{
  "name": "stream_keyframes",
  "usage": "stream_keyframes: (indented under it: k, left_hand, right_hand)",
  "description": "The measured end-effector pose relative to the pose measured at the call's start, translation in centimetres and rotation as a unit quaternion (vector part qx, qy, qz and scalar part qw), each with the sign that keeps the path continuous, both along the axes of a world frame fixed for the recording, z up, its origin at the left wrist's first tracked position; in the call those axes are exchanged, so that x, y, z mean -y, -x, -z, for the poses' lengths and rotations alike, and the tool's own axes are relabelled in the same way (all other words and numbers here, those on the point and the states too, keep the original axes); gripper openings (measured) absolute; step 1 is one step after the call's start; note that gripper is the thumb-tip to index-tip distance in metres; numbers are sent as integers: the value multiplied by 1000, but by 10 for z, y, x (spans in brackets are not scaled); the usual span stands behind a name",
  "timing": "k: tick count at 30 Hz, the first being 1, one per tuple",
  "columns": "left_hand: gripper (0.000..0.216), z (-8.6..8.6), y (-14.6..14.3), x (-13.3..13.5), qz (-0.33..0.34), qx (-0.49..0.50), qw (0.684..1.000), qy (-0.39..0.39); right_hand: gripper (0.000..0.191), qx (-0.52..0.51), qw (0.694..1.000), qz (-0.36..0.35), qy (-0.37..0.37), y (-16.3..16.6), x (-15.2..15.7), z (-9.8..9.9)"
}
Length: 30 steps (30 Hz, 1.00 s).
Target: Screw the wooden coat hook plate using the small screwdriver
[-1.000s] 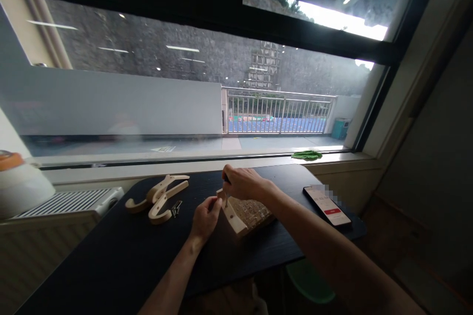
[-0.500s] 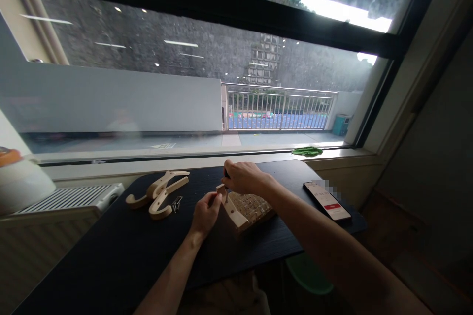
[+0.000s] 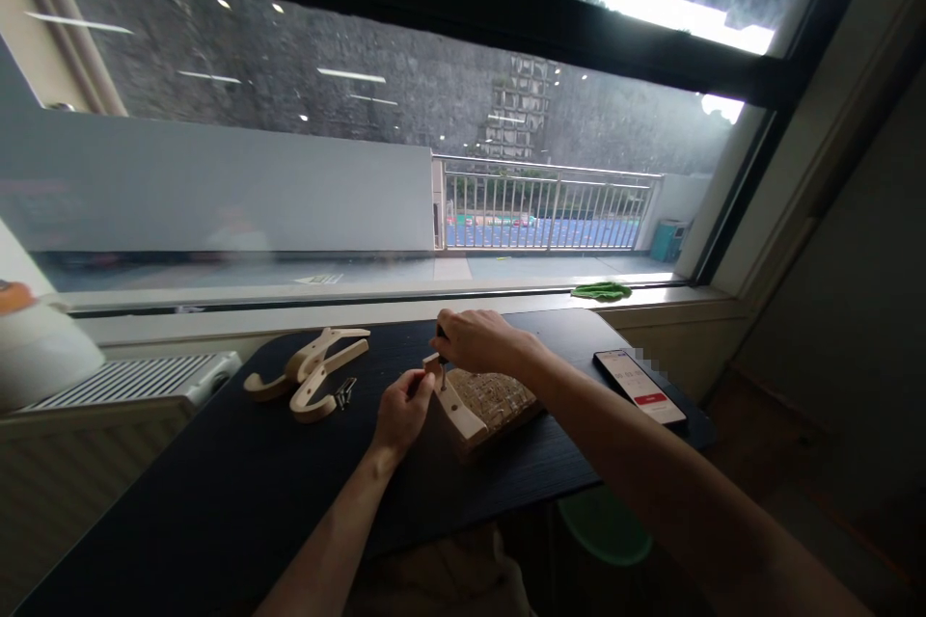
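A pale wooden hook [image 3: 463,419] with a dark hole lies along the left edge of a rough brown board [image 3: 492,395]. My left hand [image 3: 402,410] is closed on the hook's far end, thumb and fingers pinching it. My right hand [image 3: 481,339] is wrapped round the dark handle of a screwdriver [image 3: 443,334], held upright above the hook. Its thin shaft points down at the wood near my left fingertips; the tip is too small to make out. More wooden hooks [image 3: 311,376] lie to the left, and several screws [image 3: 345,392] rest beside them.
Everything lies on a dark table [image 3: 289,492] under a window. A phone [image 3: 640,388] is at the right. On the sill sits a green cloth [image 3: 602,291]. A radiator [image 3: 145,386] stands at left with a white container [image 3: 43,357] on it; a green stool [image 3: 608,525] is below.
My right hand has turned slightly on the screwdriver handle. The left hand keeps its hold on the hook. The whole view has shifted a little.
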<state>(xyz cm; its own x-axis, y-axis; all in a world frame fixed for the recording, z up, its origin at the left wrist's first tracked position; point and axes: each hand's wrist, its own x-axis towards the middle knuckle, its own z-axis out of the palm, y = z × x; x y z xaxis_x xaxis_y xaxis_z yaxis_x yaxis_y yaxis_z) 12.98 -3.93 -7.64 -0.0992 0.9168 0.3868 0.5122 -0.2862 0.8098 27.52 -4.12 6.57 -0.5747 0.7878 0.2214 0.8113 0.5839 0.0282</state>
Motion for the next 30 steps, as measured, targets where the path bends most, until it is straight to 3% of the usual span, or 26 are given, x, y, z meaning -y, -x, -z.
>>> stream_keyframes:
  k: [7, 15, 30]
  left_hand:
    - [29, -1, 0, 1, 5, 2, 1000, -5]
    - [29, 0, 0, 0, 8, -1, 1000, -7]
    - [28, -1, 0, 0, 1, -2, 1000, -9]
  right_hand:
    - [41, -5, 999, 34, -21, 7, -6, 3]
    - [33, -13, 999, 24, -47, 5, -1, 7]
    - [29, 1, 999, -16, 32, -2, 8, 0]
